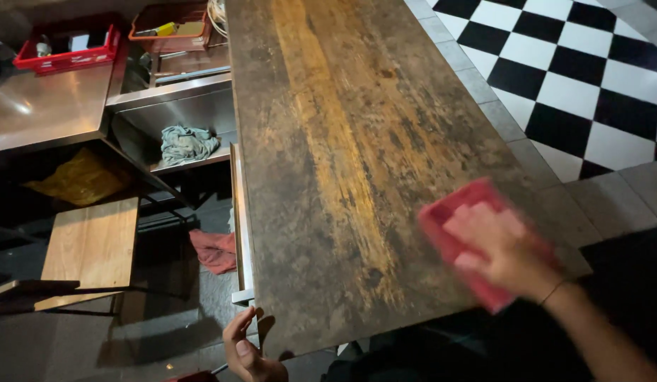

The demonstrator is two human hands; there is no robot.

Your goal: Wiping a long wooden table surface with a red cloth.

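Red cloth flat on worn wooden countertop, near right front corner, partly blurred. Right hand on top of it, fingers spread, pressing down; cloth shows beyond fingertips and below palm. Left hand at counter's near left edge, fingers curled loosely, gripping nothing visible. Beyond: steel sink with pale green rag, red crate on steel surface, another red rag on floor, checkered floor at right.
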